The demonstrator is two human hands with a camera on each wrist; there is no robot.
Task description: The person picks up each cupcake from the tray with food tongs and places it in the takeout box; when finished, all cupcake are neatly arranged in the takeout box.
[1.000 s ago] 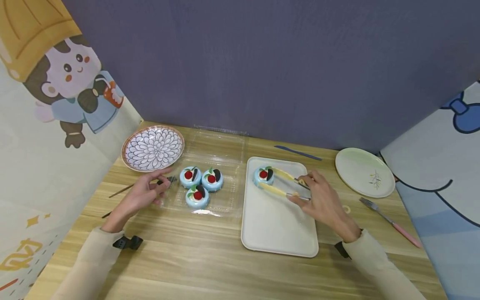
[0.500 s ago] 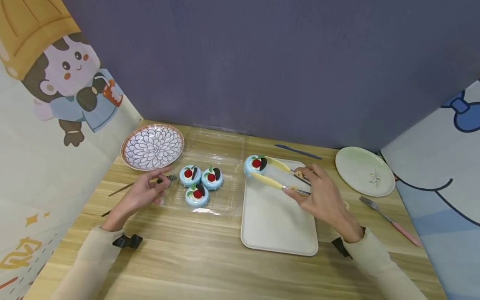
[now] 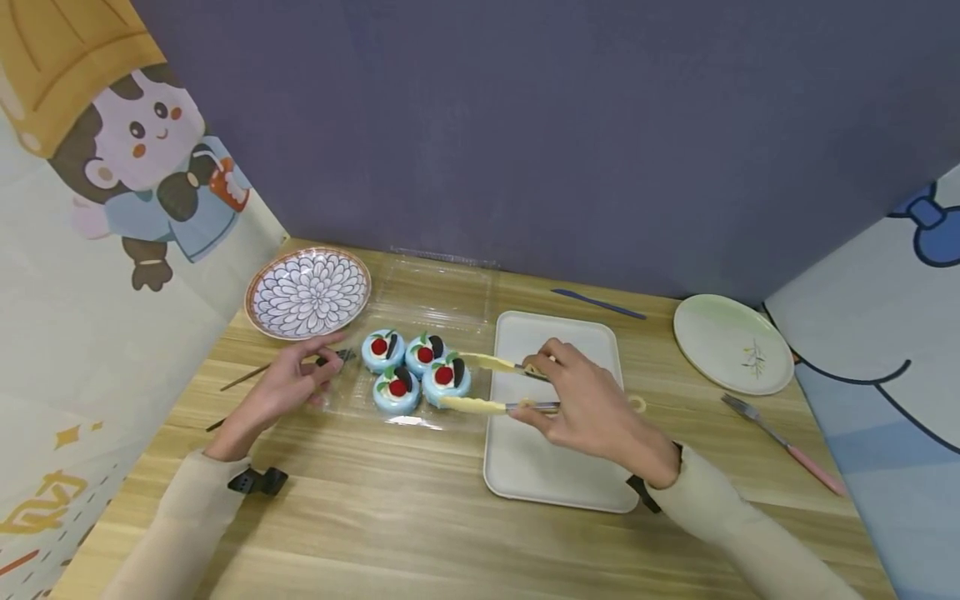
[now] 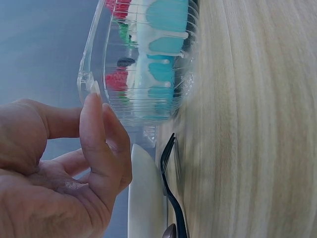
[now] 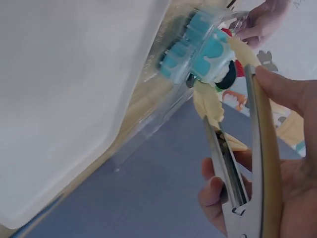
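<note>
My right hand (image 3: 588, 404) grips a pair of tongs (image 5: 257, 144) with pale yellow tips and metal arms. Between the tips is a blue toy cake (image 3: 446, 382) topped with a red berry and a dark cookie piece. In the right wrist view this cake shows above the rim of the clear plastic container (image 4: 158, 119). Several similar cakes (image 3: 396, 390) sit grouped inside it, overlapping the held one in the head view. With its fingertips, my left hand (image 3: 294, 379) pinches the container's left rim; the container's lid (image 3: 435, 292) lies folded back.
A white tray (image 3: 555, 475) lies under my right hand. Behind it is a blue knife (image 3: 598, 303). A petal-patterned plate (image 3: 307, 293) stands back left, a pale green plate (image 3: 731, 343) at right beside a pink-handled fork (image 3: 780, 442). A black fork (image 4: 171, 183) lies by my left hand.
The tongs have lifted the cake off the tray's back left corner. My right hand has carried it leftward to the container. My left hand stays at the rim.
</note>
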